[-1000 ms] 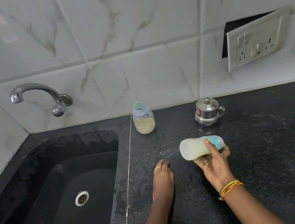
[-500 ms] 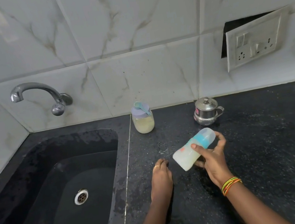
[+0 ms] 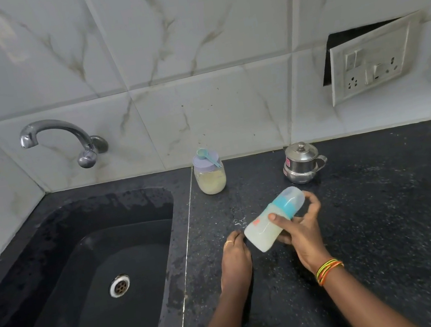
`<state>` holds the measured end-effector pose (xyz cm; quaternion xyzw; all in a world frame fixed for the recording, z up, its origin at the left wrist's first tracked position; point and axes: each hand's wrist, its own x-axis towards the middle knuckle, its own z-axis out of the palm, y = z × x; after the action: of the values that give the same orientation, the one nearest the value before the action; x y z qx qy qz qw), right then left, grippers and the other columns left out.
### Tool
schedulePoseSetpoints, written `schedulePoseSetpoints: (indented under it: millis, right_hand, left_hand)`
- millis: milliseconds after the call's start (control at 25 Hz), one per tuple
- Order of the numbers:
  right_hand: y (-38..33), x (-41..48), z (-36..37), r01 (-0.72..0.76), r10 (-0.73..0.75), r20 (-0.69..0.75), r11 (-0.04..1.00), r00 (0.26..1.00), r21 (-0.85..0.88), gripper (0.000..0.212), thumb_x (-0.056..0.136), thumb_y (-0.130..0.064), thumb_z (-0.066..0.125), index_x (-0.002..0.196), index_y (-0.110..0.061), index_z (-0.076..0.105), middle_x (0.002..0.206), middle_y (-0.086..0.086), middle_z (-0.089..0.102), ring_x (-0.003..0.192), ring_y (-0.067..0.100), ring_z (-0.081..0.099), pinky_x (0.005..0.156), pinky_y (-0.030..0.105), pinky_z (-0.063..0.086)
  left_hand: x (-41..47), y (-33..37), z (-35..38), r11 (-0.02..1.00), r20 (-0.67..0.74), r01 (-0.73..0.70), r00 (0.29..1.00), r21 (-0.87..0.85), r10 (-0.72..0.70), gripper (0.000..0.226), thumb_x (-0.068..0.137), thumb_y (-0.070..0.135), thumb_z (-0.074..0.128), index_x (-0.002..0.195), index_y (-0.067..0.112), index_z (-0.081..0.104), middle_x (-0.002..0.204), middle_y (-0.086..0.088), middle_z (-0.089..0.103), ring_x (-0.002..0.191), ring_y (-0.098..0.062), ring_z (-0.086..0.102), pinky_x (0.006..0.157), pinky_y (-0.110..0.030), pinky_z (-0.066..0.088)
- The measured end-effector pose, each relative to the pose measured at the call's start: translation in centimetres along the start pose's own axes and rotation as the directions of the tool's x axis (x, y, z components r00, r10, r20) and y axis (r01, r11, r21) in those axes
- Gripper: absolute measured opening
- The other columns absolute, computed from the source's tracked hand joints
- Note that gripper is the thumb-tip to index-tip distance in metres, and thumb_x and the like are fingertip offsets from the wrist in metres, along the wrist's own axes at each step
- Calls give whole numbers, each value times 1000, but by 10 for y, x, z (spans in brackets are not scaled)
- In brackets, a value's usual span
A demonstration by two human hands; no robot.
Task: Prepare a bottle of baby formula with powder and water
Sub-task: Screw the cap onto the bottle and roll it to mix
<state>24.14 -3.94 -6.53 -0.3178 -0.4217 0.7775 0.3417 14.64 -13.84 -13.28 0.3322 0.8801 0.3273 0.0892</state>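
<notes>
The bottle (image 3: 263, 231) is gripped in the right hand (image 3: 305, 237), with the thumb laid across its near side and the fingers curled round behind it. It is held tilted above the dark counter (image 3: 391, 218), base low and to the left, capped end (image 3: 291, 200) raised toward the far right. A pale, milky liquid is seen inside, and the blue collar and clear cap are in place.

The left hand (image 3: 235, 257) is rested on the counter just beside the bottle's base. Nothing is held in it, and its fingers are bent lightly downward against the surface.

Further back, a jar of powder (image 3: 211, 182) is closed, with a small blue scoop (image 3: 207, 156) laid on its lid. A lidded steel pot (image 3: 301, 165) is set to its right. The sink (image 3: 37, 252) and tap (image 3: 58, 130) are at the left.

Powder and water appear to be in the bottle already, so the mixing step is judged to be in hand. Next, a firm grip is called for while the bottle is swung or shaken. The cap must be kept tight so nothing leaks, and any lumps should be looked for before the bottle is stood upright on the counter.
</notes>
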Motion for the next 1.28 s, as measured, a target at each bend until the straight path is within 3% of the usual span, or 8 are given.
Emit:
schedulePoseSetpoints:
  millis: [160, 320, 440, 600, 720, 840, 960, 1280]
  right_hand:
    - [0, 3, -2, -10, 33, -117, 981, 993, 194, 68, 83, -3, 65, 128, -35, 25, 108, -3, 53, 97, 19, 59, 67, 45, 56]
    - [-1, 2, -4, -11, 12, -31, 999, 999, 41, 71, 82, 2, 65, 127, -35, 26, 103, 0, 58, 92, 20, 62, 75, 51, 54]
    - [-2, 4, -4, -29, 55, -115, 975, 992, 220, 65, 84, -5, 65, 129, -33, 26, 108, -2, 54, 99, 21, 59, 72, 48, 55]
    - [-4, 2, -3, -24, 29, -39, 994, 999, 110, 69, 83, 2, 64, 127, -36, 28, 103, 1, 59, 92, 20, 62, 75, 49, 54]
    - [-5, 3, -6, -17, 42, -105, 973, 994, 231, 67, 85, -4, 63, 130, -36, 25, 110, -1, 54, 98, 20, 59, 70, 47, 54]
    - [-3, 0, -7, 3, 2, -59, 997, 998, 82, 71, 83, 3, 63, 127, -37, 25, 104, 0, 59, 94, 18, 61, 73, 47, 55]
    - [-1, -2, -7, 3, 26, -118, 972, 993, 237, 62, 85, -4, 62, 123, -38, 27, 109, -4, 55, 100, 20, 58, 74, 49, 54]
    - [-3, -3, -6, -25, 36, -63, 984, 997, 175, 66, 85, -3, 62, 128, -39, 28, 109, 1, 57, 97, 20, 61, 71, 47, 56]
  left_hand:
    - [-1, 3, -4, 999, 21, -8, 1000, -52, 9, 35, 95, 4, 41, 128, 5, 50, 137, -10, 47, 128, -23, 43, 108, -30, 36]
    - [-2, 3, -6, 996, 15, -9, 1000, -93, 10, 32, 94, 3, 41, 124, 6, 51, 133, -14, 49, 124, -27, 44, 105, -35, 39]
    - [-2, 3, -5, 995, 22, 3, 1000, -102, 0, 33, 94, 4, 41, 125, 6, 52, 134, -13, 49, 125, -27, 44, 105, -36, 39]
    - [-3, 3, -5, 995, 23, 6, 1000, -98, -4, 32, 94, 4, 41, 125, 6, 51, 134, -13, 49, 125, -28, 44, 105, -37, 39]
    - [-4, 5, -6, 994, 20, 10, 1000, -107, -8, 31, 94, 4, 40, 123, 3, 52, 133, -15, 49, 124, -29, 44, 104, -36, 39]
    - [-4, 4, -6, 994, 26, 11, 1000, -113, -8, 32, 95, 5, 39, 125, 4, 51, 134, -14, 48, 125, -28, 43, 105, -36, 39]
    - [-4, 5, -7, 992, 40, 22, 999, -124, -17, 33, 95, 6, 39, 126, 5, 50, 136, -13, 47, 126, -28, 42, 106, -37, 38]
    - [-5, 5, -7, 990, 48, 23, 999, -139, -17, 34, 95, 5, 38, 127, 5, 49, 137, -14, 46, 127, -29, 42, 106, -38, 38]
